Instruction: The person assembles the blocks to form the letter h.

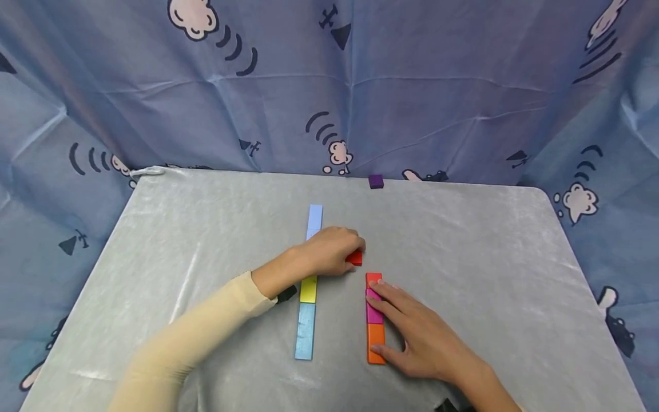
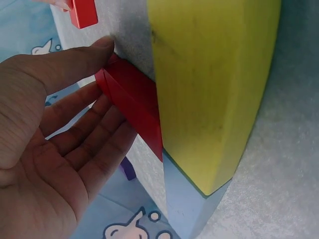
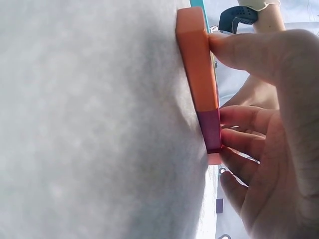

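Observation:
My left hand (image 1: 332, 250) pinches a red block (image 1: 355, 258) between thumb and fingers, over a long column of blocks. That column shows pale blue blocks (image 1: 315, 216) at its far end, then a yellow block (image 1: 308, 290) and a light blue block (image 1: 305, 332) nearest me; the forearm hides its middle. In the left wrist view, the red block (image 2: 132, 94) reaches the yellow block's side. My right hand (image 1: 424, 335) rests on a shorter column: its thumb touches an orange block (image 1: 376, 335), and its fingertips touch a pink block (image 1: 374, 315). Beyond is another red block (image 1: 373, 278).
A small dark purple block (image 1: 376, 181) sits at the far edge of the table, which has a grey cloth (image 1: 489, 252). Patterned blue curtains (image 1: 437, 114) hang behind the table and on both sides.

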`<state>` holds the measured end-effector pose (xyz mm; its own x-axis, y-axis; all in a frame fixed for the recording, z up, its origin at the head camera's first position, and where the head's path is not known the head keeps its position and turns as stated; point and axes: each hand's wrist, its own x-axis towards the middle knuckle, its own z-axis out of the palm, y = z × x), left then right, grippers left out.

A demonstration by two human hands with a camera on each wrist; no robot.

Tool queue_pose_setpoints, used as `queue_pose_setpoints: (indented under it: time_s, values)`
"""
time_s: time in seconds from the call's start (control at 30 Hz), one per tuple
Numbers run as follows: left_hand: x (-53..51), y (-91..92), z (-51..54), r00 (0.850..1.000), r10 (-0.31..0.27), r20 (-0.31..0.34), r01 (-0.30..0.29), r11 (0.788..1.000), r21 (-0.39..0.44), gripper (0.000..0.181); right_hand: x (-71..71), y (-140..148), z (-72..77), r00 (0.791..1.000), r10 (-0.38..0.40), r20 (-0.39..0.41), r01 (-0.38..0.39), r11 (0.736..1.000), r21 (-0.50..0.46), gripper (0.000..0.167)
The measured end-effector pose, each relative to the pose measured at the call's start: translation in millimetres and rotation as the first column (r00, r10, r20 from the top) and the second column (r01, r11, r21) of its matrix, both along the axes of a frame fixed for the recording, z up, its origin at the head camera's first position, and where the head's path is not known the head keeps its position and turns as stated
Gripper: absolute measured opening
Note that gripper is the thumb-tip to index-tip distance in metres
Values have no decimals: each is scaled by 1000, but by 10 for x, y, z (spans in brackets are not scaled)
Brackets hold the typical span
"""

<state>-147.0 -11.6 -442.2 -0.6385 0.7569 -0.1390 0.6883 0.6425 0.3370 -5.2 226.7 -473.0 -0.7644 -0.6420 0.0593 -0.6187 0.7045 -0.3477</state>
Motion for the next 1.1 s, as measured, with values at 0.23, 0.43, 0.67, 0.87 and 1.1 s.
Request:
queue_pose_setpoints:
  time_s: [0.23,0.43,0.67,0.87,1.1]
  values:
    - [9,-12,6,1000,-6,-13,6,1000,-1,30,-5,3,9,1000,-8,4,8,1000,6,83]
    - [3,18,-3,1000,-14,-9,14,1000,-4,28,9,29,14,1000,-13,-1,13,1000,2,83]
    - [24,-27,-6,1000,7,-24,-8,1000,-14,26,-10,-11,-8,1000,-14,-6,15,1000,18,82]
    - [52,-73,-31,999,16,-32,-15,1000,7,23,-29,-23,-46,999,22,-35,-22,999,-24,82]
    - [92,-46,-30,999,36,-28,-35,999,39,24,8,10,-48,1000,-11,-8,11,1000,-10,82]
